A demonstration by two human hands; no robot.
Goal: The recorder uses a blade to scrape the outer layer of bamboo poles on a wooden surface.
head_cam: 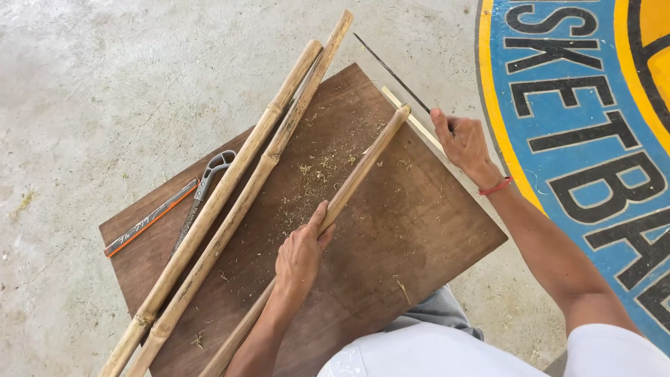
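A: Two long tan bamboo poles [230, 188] lie untouched across the brown wooden board [433, 230]. What's gripped?

B: The left hand [299, 255] is wrapped shut around a thinner bamboo stick [363, 164], pressing it to the board. The right hand [464, 143] pinches a slim dark blade [391, 70] beside the stick's tip. Best keep it pinned flat.

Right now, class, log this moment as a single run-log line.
left hand: grips bamboo stick on wooden board | right hand: holds thin dark blade by stick's far end | two bamboo poles alongside
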